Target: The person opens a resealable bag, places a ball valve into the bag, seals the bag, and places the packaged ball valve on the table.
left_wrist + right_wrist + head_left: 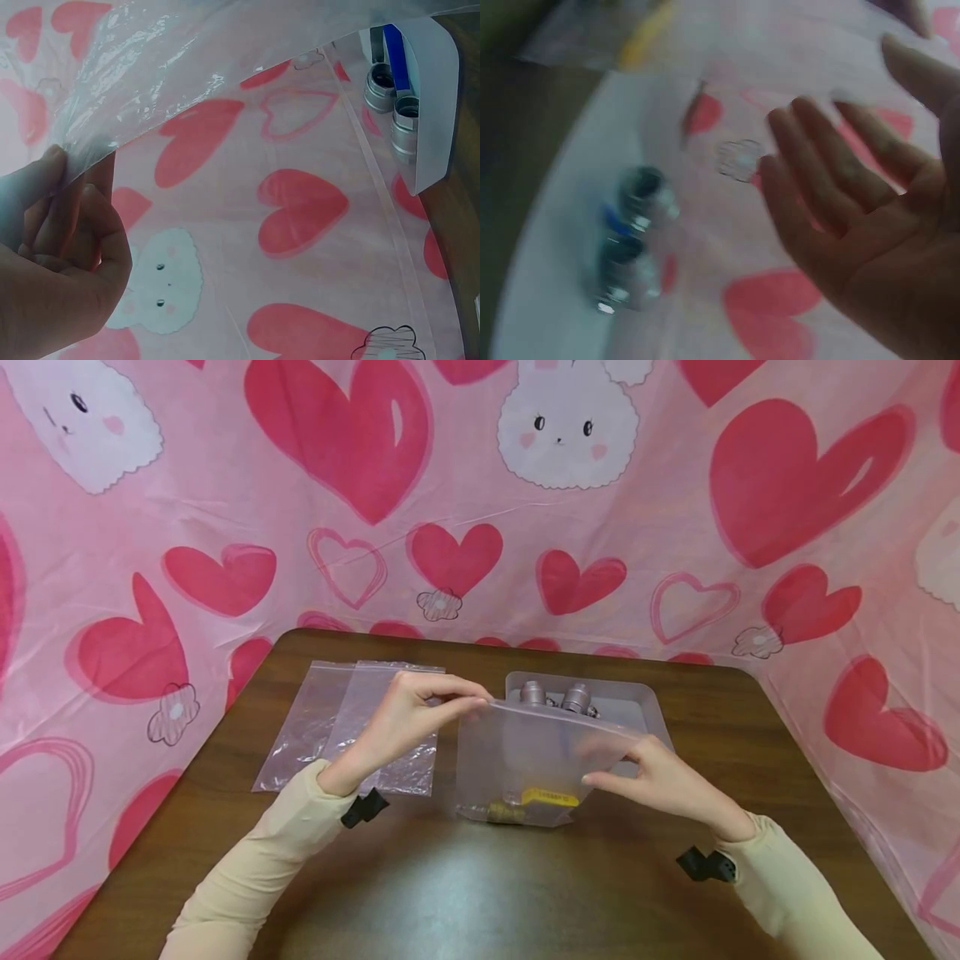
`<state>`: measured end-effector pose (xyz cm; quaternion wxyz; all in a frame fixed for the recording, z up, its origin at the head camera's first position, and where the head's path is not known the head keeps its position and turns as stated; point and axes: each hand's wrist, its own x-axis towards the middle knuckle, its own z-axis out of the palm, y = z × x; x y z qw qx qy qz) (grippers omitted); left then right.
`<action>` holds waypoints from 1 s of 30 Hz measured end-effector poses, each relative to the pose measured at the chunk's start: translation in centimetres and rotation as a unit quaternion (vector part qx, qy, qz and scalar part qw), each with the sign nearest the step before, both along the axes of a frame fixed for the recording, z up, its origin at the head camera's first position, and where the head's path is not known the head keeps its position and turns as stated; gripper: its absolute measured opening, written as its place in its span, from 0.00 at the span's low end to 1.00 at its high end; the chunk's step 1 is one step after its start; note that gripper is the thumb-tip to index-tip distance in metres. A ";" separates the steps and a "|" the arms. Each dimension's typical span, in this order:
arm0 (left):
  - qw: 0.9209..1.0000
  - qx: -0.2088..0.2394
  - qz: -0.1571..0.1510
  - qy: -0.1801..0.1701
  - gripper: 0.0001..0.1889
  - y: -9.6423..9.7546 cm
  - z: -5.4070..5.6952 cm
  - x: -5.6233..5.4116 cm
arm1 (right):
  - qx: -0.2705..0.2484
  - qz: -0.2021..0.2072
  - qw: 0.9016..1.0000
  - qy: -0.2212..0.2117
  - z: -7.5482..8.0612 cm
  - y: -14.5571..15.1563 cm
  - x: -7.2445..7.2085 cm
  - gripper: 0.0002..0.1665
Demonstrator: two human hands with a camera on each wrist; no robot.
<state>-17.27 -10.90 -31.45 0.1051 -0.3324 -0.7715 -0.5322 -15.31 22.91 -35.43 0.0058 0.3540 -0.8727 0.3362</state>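
A clear zip bag [517, 747] hangs upright over the table. My left hand [408, 714] pinches its top left corner between thumb and fingers, which the left wrist view also shows. Low in the bag lie a yellow label [551, 797] and a brass-coloured piece [506, 812], whose kind I cannot tell. My right hand [667, 781] is at the bag's right edge, its fingers partly behind the film. In the right wrist view that hand [877, 195] has its fingers extended and spread from the thumb, with nothing gripped.
Behind the bag stands a translucent tray [654, 706] with metal cylindrical fittings [576, 697] and a blue strip [396, 60]. To the left, flat clear bags [300, 735] lie overlapping on the brown table [420, 893]. A pink heart-patterned sheet [465, 635] hangs around the table.
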 end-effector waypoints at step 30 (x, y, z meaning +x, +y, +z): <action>0.997 0.029 0.027 -0.068 0.07 -0.5 -0.4 -0.5 | -0.022 -0.028 0.996 -0.076 -7.5 -2.2 0.2 0.14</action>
